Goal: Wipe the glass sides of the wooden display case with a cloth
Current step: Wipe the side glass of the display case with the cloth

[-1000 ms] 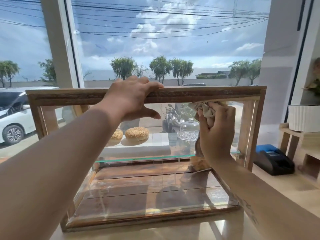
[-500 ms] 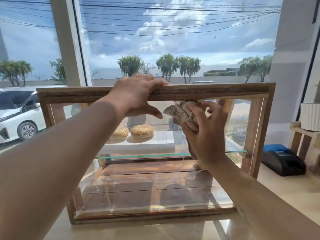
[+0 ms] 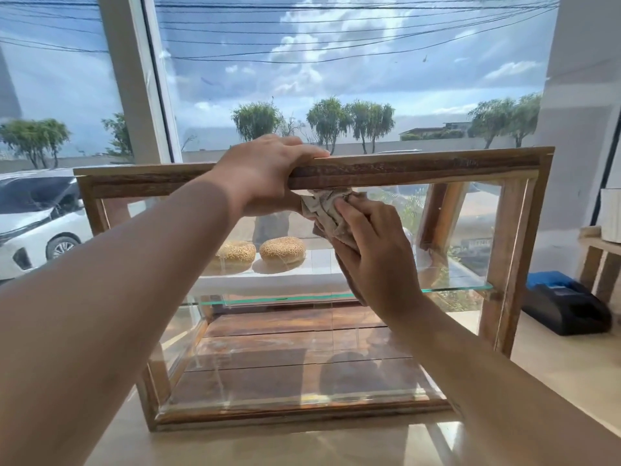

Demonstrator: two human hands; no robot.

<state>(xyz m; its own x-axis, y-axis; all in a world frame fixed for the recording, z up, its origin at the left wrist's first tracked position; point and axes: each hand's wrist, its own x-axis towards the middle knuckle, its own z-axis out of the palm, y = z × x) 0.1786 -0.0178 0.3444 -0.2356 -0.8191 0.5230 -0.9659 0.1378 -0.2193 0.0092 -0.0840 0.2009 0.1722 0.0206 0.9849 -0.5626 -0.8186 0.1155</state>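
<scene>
We see the wooden display case, rough-grained and dark-stained, on a pale glossy surface. The left hand grips its top rail, fingers curled over the edge, thumb hidden. The right hand holds a crumpled beige cloth, fingers bent round it, against the front glass just under that rail. Inside, 2 seeded buns lie on a white slab over a green-edged glass shelf; a black-and-blue device at right we cannot identify

Right of the right hand, bare glass runs to the corner post; the top rail and left hand block above.
</scene>
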